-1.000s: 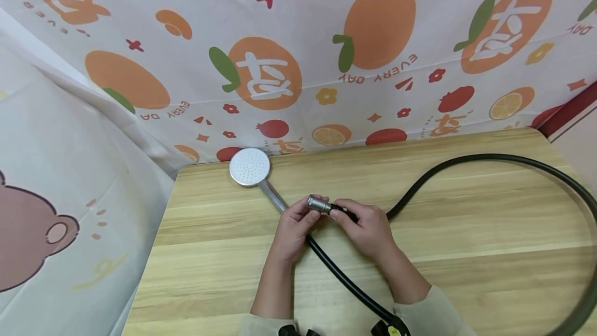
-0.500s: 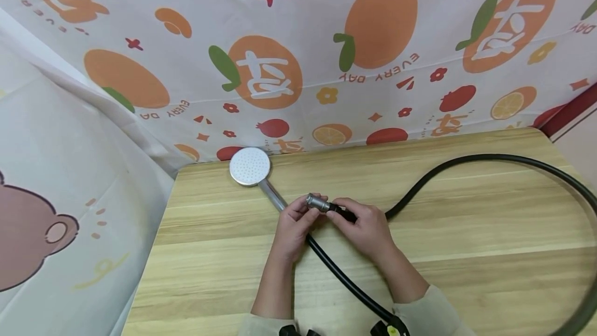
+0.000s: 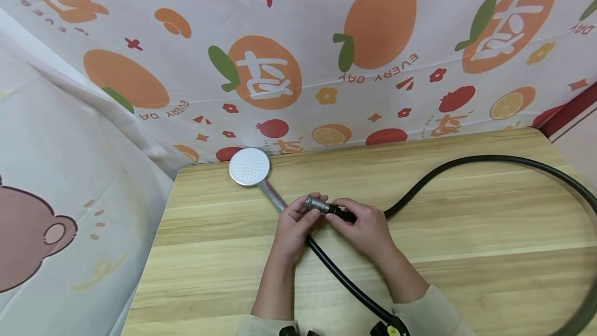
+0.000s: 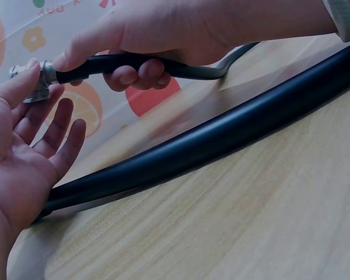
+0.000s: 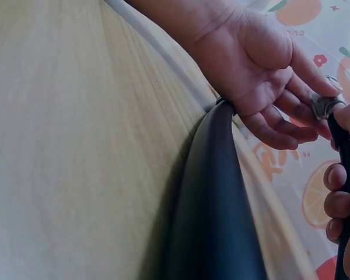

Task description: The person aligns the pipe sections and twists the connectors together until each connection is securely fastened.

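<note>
A black hose (image 3: 471,162) loops over the wooden table (image 3: 466,232) and runs back under my hands. My right hand (image 3: 364,227) grips the hose just behind its metal connector (image 3: 316,204), fingers curled round it (image 4: 143,61). My left hand (image 3: 293,224) meets the connector (image 4: 34,81) from the left, its thumb and forefinger pinching the metal end (image 5: 324,105) while the other fingers hang relaxed. A round silver shower head (image 3: 249,166) lies face up at the table's back left, and its handle (image 3: 275,198) runs toward my left hand.
A fruit-printed cloth (image 3: 326,56) hangs behind the table and drapes down at the left. The table's left edge (image 3: 154,253) is close to my left arm. A thick run of the hose (image 4: 221,134) lies on the wood right beside my left palm.
</note>
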`<control>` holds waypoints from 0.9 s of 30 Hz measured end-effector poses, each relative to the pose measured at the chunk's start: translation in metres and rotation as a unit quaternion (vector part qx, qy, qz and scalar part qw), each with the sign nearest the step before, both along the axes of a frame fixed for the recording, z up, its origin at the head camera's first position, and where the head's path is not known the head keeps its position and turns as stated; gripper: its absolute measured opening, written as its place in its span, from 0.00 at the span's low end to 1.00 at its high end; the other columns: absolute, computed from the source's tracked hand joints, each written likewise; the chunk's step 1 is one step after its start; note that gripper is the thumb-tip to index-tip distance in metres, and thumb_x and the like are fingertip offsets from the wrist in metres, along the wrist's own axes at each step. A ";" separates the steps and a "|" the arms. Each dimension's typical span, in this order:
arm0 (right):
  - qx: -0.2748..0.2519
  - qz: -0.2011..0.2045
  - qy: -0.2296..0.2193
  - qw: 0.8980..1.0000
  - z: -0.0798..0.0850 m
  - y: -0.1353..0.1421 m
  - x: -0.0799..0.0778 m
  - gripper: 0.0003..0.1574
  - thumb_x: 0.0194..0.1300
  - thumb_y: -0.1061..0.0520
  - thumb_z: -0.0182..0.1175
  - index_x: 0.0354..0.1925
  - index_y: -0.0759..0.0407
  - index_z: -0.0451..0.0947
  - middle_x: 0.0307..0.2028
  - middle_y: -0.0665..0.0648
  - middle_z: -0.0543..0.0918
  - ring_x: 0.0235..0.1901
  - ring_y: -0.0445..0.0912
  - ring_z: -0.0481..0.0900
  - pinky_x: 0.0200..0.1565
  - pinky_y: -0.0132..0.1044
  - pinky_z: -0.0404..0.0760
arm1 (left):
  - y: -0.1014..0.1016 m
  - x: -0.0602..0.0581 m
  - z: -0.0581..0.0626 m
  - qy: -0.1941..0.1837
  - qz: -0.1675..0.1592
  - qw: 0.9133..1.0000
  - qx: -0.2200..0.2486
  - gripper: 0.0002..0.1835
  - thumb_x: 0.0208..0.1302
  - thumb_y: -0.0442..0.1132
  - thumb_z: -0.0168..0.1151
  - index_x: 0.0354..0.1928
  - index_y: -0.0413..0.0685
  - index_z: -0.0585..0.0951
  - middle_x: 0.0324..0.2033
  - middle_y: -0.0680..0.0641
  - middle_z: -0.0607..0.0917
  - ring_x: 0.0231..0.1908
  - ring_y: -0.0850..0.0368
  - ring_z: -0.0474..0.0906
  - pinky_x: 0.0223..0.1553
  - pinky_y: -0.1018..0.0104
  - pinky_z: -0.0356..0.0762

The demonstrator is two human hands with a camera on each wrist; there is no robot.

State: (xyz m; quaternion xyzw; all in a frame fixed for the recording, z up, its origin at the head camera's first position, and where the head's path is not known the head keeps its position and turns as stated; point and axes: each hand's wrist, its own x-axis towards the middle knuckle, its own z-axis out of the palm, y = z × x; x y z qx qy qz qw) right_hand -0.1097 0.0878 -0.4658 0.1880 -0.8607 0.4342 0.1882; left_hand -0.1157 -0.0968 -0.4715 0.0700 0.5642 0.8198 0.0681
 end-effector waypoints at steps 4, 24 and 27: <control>0.000 0.001 -0.008 1.000 -0.001 0.001 0.000 0.14 0.59 0.46 0.70 0.43 0.46 0.85 0.19 0.41 0.75 0.18 0.33 0.65 0.21 0.27 0.67 | 0.001 0.000 0.000 0.001 -0.004 1.000 -0.001 0.22 0.67 0.32 0.62 0.59 0.26 0.72 0.49 0.52 0.87 0.53 0.58 0.82 0.57 0.64 0.79; 0.019 -0.011 -0.049 0.999 0.002 0.000 0.000 0.09 0.67 0.44 0.62 0.42 0.42 0.85 0.31 0.42 0.87 0.26 0.34 0.77 0.29 0.31 0.76 | -0.002 -0.001 -0.001 0.020 -0.023 0.999 -0.026 0.19 0.65 0.30 0.63 0.57 0.31 0.75 0.49 0.50 0.86 0.51 0.59 0.82 0.54 0.63 0.82; 0.008 -0.012 -0.046 0.999 0.001 0.001 -0.001 0.11 0.64 0.43 0.65 0.42 0.42 0.85 0.30 0.42 0.85 0.26 0.34 0.76 0.29 0.32 0.77 | 0.000 0.000 0.002 0.013 -0.014 1.000 -0.020 0.21 0.63 0.30 0.65 0.57 0.28 0.74 0.48 0.51 0.87 0.51 0.59 0.82 0.53 0.65 0.82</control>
